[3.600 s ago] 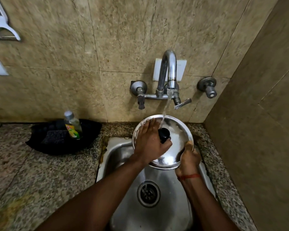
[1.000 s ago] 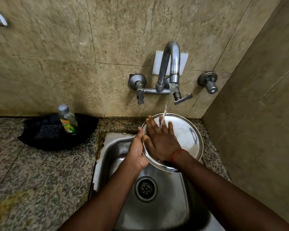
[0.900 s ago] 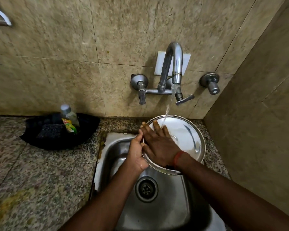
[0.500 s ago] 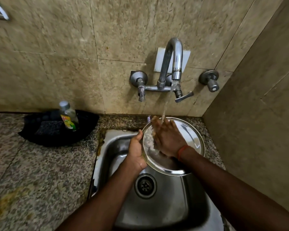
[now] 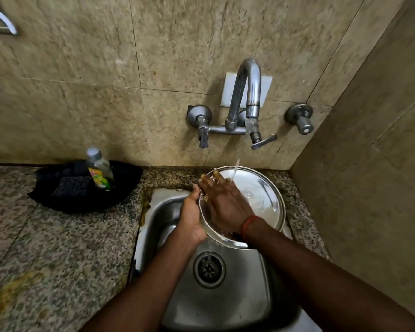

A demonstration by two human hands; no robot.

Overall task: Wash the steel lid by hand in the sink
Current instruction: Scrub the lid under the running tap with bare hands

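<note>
Both of your hands are on the steel lid [image 5: 261,200], held tilted over the sink [image 5: 225,291] below the tap [image 5: 247,97]. Your left hand [image 5: 189,216] clamps its left rim; your right hand [image 5: 225,204] lies flat, fingers spread, inside it, hiding the lid's centre. The fingertips blur in the water. Since 3.6 seconds ago you've flipped the lid: its black knob is gone from view. Left of the sink, a soap bottle [image 5: 100,170] stands on speckled granite [image 5: 58,248].
</note>
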